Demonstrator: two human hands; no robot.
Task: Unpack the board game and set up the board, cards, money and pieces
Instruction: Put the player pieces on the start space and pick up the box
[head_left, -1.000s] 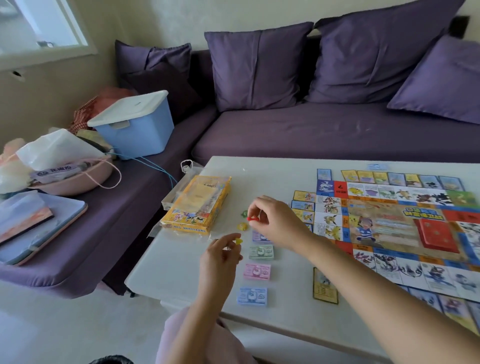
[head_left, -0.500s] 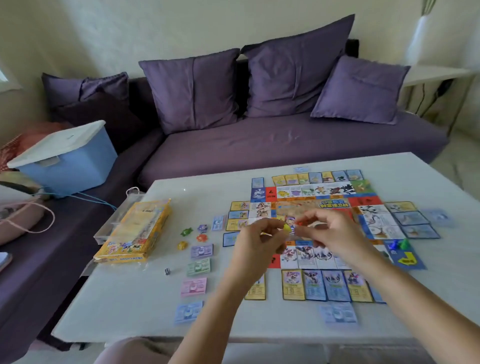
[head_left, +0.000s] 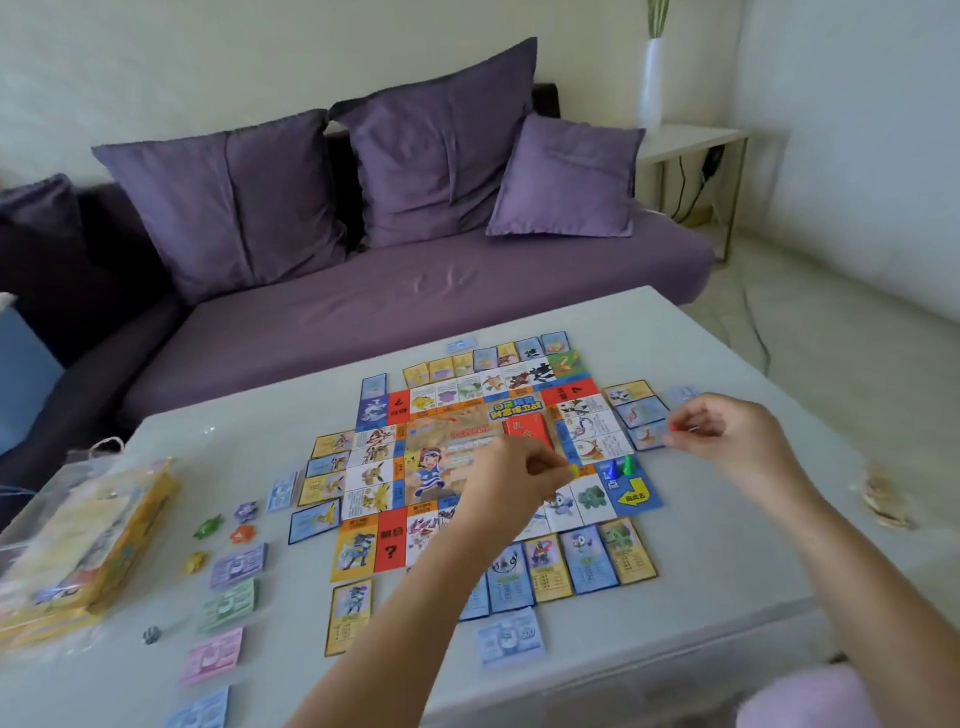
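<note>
On the white table (head_left: 701, 597) we are pinching two pawns, probably light and tippy, by their heads: left hand (head_left: 514, 480) nipping the yellow pawn (head_left: 574, 470) near the board's (head_left: 447, 457) four o'clock corner, right hand (head_left: 727, 436) nipping the red pawn (head_left: 674, 427) past three o'clock.

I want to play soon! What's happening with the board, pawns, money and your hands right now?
Board, unfolded flat.
Blue pawn, upright on arrow corner.
Green pawn, upright beside it.
Left hand, pinching yellow pawn.
Right hand, pinching red pawn.
Money, in piles left of board.
</note>
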